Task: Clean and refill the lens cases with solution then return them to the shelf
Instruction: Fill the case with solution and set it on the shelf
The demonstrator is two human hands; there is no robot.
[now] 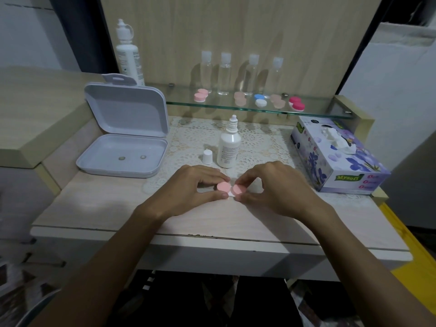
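I see a lens case with two pale pink round caps on a white base [230, 190] on the pale wood-grain worktop [118, 208], which carries a white lace mat with round floral motifs [257, 142]. The small solution bottle [228, 147] is white with fine dark print, and its loose cap [207, 156] is white. The open hinged plastic box [122, 138] is light grey. The tissue box [339, 159] is lavender with purple flowers and a green logo. On the glass shelf [259, 108] I make out cases in pink [201, 95], beige [240, 99], blue-and-white [260, 100] and magenta [296, 103].
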